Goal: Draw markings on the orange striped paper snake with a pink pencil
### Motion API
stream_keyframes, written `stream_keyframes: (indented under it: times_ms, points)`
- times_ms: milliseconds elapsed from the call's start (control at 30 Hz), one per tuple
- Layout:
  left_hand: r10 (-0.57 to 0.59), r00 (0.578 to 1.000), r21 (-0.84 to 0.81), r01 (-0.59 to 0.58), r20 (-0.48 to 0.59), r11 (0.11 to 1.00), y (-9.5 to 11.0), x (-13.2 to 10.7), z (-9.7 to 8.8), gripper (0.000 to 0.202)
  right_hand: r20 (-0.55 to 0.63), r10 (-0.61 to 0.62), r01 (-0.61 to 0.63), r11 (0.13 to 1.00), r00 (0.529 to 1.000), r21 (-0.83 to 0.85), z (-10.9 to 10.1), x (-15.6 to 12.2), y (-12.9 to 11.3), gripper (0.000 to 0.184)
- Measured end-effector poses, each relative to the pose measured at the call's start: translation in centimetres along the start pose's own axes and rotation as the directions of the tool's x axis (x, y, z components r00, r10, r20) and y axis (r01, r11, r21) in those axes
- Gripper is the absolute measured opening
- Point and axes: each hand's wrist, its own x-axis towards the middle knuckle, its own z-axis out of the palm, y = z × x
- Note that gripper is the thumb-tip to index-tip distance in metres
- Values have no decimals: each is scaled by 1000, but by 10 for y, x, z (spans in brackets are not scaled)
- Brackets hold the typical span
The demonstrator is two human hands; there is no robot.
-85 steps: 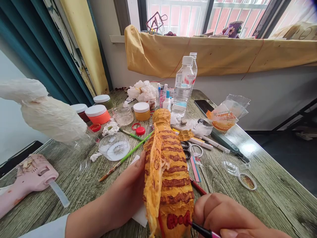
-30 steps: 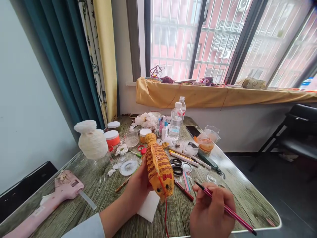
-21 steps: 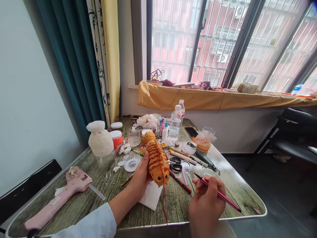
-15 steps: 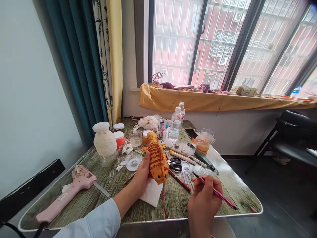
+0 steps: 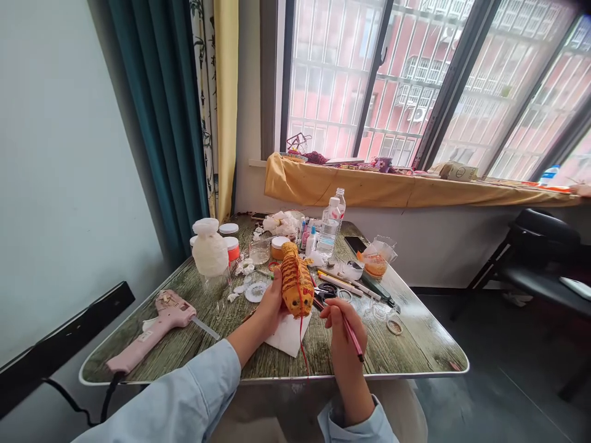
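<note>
- Striped figure [image 5: 297, 286]: orange paper body, dark red bands, held upright over the middle of the table, its lower end just above a white napkin [image 5: 289, 339]. Cannot tell if they touch.
- Left hand [image 5: 272, 301]: cups the figure from its left side. Fingers [image 5: 277, 289] curl round the body, close together; the far fingertips are hidden.
- Right hand [image 5: 344, 329]: has swung in from the table's right side and now sits just beside the figure, apart from it.
- Pen [image 5: 353, 339]: pink, pinched between the right thumb and fingers [image 5: 333, 314], which are pressed together. Its lower end points down and away from the figure, so no mark is being made now.
- Red thread [image 5: 303, 351]: hangs from the figure across the napkin.
- About them: scissors [image 5: 325, 294] just past the right hand, pink glue gun [image 5: 168, 317] on the left of the table [image 5: 415, 351], white wrapped bottle [image 5: 210, 249] behind.
</note>
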Motion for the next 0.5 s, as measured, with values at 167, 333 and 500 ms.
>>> stream_keyframes:
  times_ms: [167,333,500]
  points:
    - [29,1000,12,-29,2,1000,1,0,0,36,68,-55,60,996,996,-72,3,0,-5,24]
    - [18,999,16,-19,51,1000,0,0,-1,38,89,-130,139,986,987,-94,5,3,-7,13]
    - [-39,989,24,36,143,999,4,-3,1,39,25,-275,276,959,961,-67,2,-7,-3,12]
